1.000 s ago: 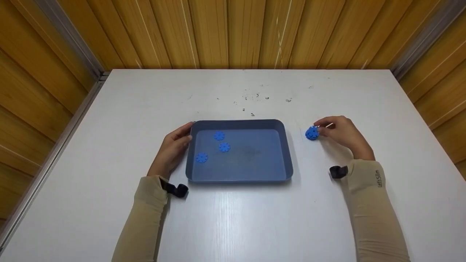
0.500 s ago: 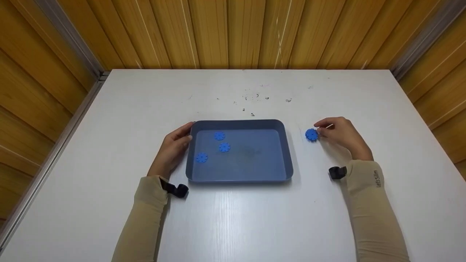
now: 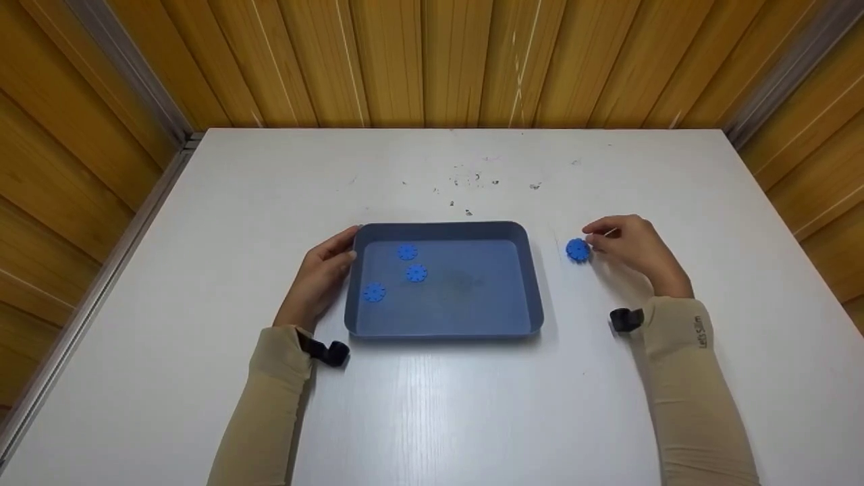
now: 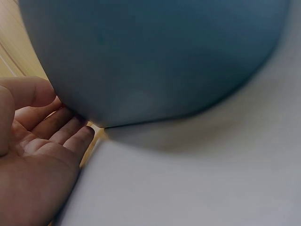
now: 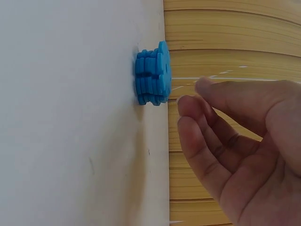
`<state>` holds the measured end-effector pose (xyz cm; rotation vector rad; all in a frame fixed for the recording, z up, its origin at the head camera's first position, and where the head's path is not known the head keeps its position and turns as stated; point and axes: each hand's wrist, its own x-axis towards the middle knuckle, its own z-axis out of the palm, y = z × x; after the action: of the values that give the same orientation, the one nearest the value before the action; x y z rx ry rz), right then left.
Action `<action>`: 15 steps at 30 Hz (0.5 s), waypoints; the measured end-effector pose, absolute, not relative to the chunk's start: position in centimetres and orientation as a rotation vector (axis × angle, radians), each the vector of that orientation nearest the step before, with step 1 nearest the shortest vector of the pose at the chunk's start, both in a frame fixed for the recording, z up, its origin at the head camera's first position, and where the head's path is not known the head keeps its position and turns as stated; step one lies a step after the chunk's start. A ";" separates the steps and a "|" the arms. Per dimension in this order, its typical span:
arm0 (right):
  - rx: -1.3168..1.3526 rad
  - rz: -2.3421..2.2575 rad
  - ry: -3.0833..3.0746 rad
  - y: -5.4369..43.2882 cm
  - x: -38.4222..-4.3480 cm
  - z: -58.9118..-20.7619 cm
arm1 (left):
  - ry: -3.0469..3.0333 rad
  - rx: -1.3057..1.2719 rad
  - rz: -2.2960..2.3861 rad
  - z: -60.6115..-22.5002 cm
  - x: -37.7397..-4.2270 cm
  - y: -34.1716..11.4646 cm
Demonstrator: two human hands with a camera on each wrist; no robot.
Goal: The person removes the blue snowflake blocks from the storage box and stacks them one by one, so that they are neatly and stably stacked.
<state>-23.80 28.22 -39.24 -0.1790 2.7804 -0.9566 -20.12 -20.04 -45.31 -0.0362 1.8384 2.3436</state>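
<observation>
My left hand [image 3: 320, 273] grips the left wall of a grey-blue tray [image 3: 445, 336], with the thumb at the rim and the fingers reaching to the far corner. In the left wrist view, its bent fingertips meet the tray's edge [image 4: 141, 70]. Inside the tray's left part lie three blue notched building discs [image 3: 374, 292], flat and apart. Right of the tray stands a short stack of the same discs [image 5: 153, 77], upright on the table. My right hand [image 3: 634, 248] hovers beside this stack, thumb and forefinger slightly apart and fingers loosely bent; the right wrist view shows nothing between them.
The white table [image 3: 418, 418] has dark scuff marks beyond the tray. Wood-patterned panels [image 3: 432, 64] rise along its back and sides. A black wrist camera sits on each sleeve, the left one [image 3: 331, 352] close to the tray's near left corner.
One second ago the right fingers were on the top disc, which sat askew on the stack. Now it lies level and the fingers are off it. The left hand and tray have stayed put.
</observation>
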 end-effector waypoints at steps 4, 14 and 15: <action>-0.213 -0.989 2.788 28.1 -23.7 -39.0 | 1.860 -0.062 2.330 -45.3 -20.2 -20.0; -0.224 -0.967 2.785 27.1 -23.7 -38.2 | 1.877 -0.066 2.308 -45.1 -20.1 -20.0; -0.231 -0.958 2.785 27.0 -23.7 -38.1 | 1.873 -0.062 2.309 -45.1 -20.1 -20.0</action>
<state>-23.72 26.98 -38.10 -0.2306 2.7854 -0.9583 -20.09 -20.00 -45.08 -0.0618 1.8733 2.3088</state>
